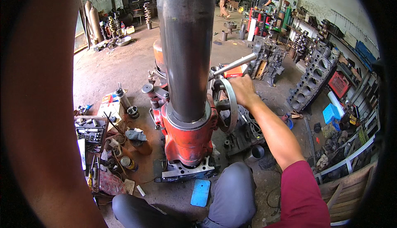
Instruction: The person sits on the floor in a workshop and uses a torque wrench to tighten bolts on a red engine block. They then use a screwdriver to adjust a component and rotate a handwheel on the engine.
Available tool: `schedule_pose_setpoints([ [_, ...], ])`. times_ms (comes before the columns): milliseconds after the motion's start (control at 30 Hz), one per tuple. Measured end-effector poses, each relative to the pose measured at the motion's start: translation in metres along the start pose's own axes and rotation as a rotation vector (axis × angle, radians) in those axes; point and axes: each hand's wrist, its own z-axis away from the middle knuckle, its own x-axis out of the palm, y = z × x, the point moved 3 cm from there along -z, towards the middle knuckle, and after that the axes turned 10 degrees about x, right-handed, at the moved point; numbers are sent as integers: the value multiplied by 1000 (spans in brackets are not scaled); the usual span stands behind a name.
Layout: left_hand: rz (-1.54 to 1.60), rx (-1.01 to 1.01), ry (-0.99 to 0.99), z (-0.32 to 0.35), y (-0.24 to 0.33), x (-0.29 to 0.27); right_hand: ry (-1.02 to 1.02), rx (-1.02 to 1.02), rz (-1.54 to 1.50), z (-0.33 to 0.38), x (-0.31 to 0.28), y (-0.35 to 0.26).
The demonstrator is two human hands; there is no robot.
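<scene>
A portable boring machine stands before me, with a red cast body [189, 139] and a thick dark steel column [186, 50] rising past the top of the view. On its right side is a metal handwheel [233, 111]. My right hand [243, 89] is closed at the wheel's upper right rim; the fingers are partly hidden. A silver lever [236, 65] slants up to the right just above that hand. The machine rests on a machined metal block [188, 172] between my knees. My left forearm runs up the left side, and its hand is out of view.
Engine blocks [310, 79] stand to the right, with a red crate [339, 84] and blue box [331, 113] beyond. A tool tray [90, 133], cans and a thermos [123, 98] crowd the left. A blue plate [200, 193] lies near my knee. Two people are far back.
</scene>
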Motion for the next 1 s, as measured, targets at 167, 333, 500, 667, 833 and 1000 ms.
schedule_pose_setpoints([
  [167, -3, -24, -17, 15, -3, 5, 207, 20, 76, 56, -67, -5],
  [333, -6, -38, -28, 27, -7, 10, -263, 117, 75, 132, -29, -27],
  [500, -25, -58, -45, 43, -6, 14, 170, -75, -126, 31, 18, -6],
  [667, -40, -65, -61, 57, -9, 17, 162, -82, 54, 2, 15, 20],
  [833, -53, -47, -86, 57, -21, 22, 51, -32, -48, 11, 25, 8],
  [1000, -42, -55, -93, 68, -17, 25, 16, 130, -152, 1, 17, -3],
])
